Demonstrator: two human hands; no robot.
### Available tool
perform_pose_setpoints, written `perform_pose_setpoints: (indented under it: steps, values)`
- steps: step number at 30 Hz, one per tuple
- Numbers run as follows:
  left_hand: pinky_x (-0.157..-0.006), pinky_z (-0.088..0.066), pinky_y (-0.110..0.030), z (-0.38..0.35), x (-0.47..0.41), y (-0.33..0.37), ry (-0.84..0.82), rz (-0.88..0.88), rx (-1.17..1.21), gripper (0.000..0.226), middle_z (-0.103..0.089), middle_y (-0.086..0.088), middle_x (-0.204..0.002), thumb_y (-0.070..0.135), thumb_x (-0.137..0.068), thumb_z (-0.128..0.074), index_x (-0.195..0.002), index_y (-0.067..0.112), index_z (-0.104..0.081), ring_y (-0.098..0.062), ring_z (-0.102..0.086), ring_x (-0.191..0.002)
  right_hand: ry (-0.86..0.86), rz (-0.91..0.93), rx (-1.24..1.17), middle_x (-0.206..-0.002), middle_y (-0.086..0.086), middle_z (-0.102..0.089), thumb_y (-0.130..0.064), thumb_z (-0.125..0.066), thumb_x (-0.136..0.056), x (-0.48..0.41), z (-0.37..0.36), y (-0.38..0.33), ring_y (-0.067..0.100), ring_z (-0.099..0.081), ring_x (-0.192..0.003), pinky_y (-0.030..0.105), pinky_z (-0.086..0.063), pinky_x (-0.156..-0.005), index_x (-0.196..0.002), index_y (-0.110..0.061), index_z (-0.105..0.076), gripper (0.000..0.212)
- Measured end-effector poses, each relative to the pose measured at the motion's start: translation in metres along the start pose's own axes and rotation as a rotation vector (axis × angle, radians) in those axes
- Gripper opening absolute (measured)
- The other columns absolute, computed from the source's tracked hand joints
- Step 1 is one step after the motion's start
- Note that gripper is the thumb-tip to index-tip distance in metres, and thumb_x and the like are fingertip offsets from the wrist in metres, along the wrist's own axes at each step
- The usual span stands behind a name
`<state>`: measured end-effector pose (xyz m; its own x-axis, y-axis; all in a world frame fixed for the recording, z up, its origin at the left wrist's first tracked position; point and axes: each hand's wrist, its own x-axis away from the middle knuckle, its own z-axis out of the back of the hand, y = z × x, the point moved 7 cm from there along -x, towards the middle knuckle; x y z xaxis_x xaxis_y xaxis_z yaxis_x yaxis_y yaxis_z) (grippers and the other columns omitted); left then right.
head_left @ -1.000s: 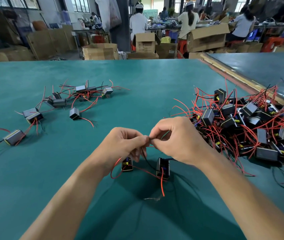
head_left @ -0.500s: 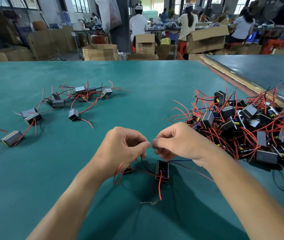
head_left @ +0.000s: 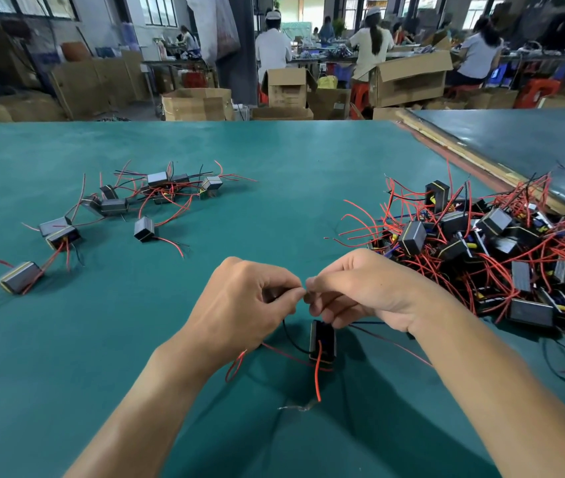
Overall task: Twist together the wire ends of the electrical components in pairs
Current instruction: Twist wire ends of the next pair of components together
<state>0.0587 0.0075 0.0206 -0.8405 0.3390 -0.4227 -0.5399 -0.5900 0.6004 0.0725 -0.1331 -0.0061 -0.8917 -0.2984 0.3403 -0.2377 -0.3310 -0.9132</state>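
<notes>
My left hand (head_left: 239,305) and my right hand (head_left: 363,291) meet fingertip to fingertip above the green table (head_left: 274,160), both pinching thin wire ends between them. Below the hands a small black component (head_left: 322,341) hangs or stands with a red wire (head_left: 317,377) trailing toward me and a black wire curving up to my fingers. A second component is hidden under my left hand; only its red wire loop (head_left: 234,367) shows. A twisted bare wire end (head_left: 300,407) lies on the table near me.
A big tangled heap of components with red wires (head_left: 487,257) fills the right side. Several wired components (head_left: 150,198) lie scattered at the left, one (head_left: 19,277) near the left edge. Cardboard boxes and seated people are beyond the far edge.
Both hands have risen slightly with the wires. The component near my left hand has slipped out of sight beneath it; the other one has lifted and turned a little.
</notes>
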Motion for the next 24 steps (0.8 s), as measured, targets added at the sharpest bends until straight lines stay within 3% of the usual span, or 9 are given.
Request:
perform_pose_setpoints:
  steps: [7, 12, 15, 20, 24]
  values:
    - [-0.056, -0.048, -0.037, -0.001, -0.001, 0.002, -0.025, -0.012, -0.039, 0.014, -0.063, -0.002, -0.058, 0.028, -0.088, -0.067, -0.076, 0.025, -0.074, -0.024, -0.054, -0.055, -0.057, -0.03, -0.038, -0.074, 0.009, -0.07, -0.013, -0.059, -0.096, -0.001, -0.005, 0.004, 0.01, -0.061, -0.053, 0.02, -0.053, -0.05, -0.082, -0.003, -0.071, 0.021]
    - [-0.049, -0.039, -0.013, 0.0, -0.001, -0.004, 0.007, 0.049, -0.011, 0.016, -0.066, 0.017, -0.06, 0.023, -0.087, -0.071, -0.071, 0.024, -0.073, -0.004, -0.052, -0.048, 0.021, 0.131, -0.015, -0.065, 0.002, -0.07, -0.004, -0.066, -0.092, -0.004, 0.004, -0.002, 0.007, -0.061, -0.051, 0.02, -0.054, -0.052, -0.077, -0.008, -0.073, 0.016]
    - [-0.048, -0.037, -0.012, -0.001, -0.002, -0.009, -0.002, 0.111, -0.015, 0.018, -0.067, 0.017, -0.06, 0.023, -0.087, -0.07, -0.069, 0.023, -0.072, -0.004, -0.051, -0.047, 0.106, 0.266, 0.103, -0.059, -0.002, -0.069, 0.001, -0.069, -0.087, -0.005, 0.009, -0.01, 0.008, -0.061, -0.052, 0.022, -0.054, -0.056, -0.076, -0.011, -0.073, 0.017]
    - [-0.045, -0.04, -0.02, -0.009, 0.0, -0.021, -0.072, 0.324, 0.197, 0.023, -0.071, 0.006, -0.06, 0.016, -0.089, -0.067, -0.066, 0.018, -0.072, -0.007, -0.05, -0.045, 0.195, 0.504, 0.446, -0.062, -0.008, -0.07, -0.004, -0.07, -0.083, 0.0, 0.002, -0.022, 0.005, -0.06, -0.056, 0.027, -0.053, -0.06, -0.073, -0.026, -0.072, 0.024]
    - [-0.044, -0.039, -0.019, -0.013, 0.001, -0.029, -0.092, 0.473, 0.458, 0.018, -0.07, -0.003, -0.059, 0.008, -0.09, -0.066, -0.073, 0.01, -0.071, -0.01, -0.048, -0.042, 0.226, 0.551, 0.439, -0.065, -0.002, -0.071, -0.004, -0.069, -0.082, 0.001, 0.002, -0.024, 0.019, -0.062, -0.059, 0.039, -0.055, -0.065, -0.072, -0.024, -0.072, 0.023]
